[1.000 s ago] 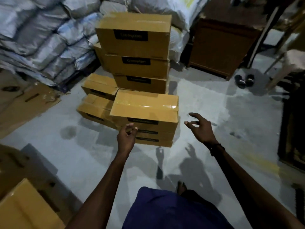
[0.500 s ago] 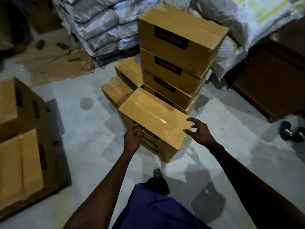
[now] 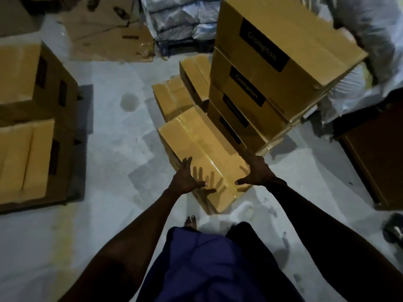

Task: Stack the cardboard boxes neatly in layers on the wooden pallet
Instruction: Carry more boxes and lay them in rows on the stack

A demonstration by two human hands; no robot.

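left hand (image 3: 185, 178) and right hand (image 3: 257, 171), fingers spread, press either end of a taped cardboard box (image 3: 200, 147) beside a stack of boxes (image 3: 272, 70).

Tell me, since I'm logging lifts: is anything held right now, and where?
The nearest cardboard box, at its near end: left hand on the left corner, right hand on the right edge. Not lifted yet.

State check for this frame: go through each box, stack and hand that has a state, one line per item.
Nearest box: sealed with tape, lying flat on another box.
Tall stack: four boxes high, uneven edges.
Low boxes behind: closed, resting low beside the tall stack.
Boxes at left: already stacked.
Left hand: open, at the nearest box's near-left edge.
Right hand: open, at its right edge.
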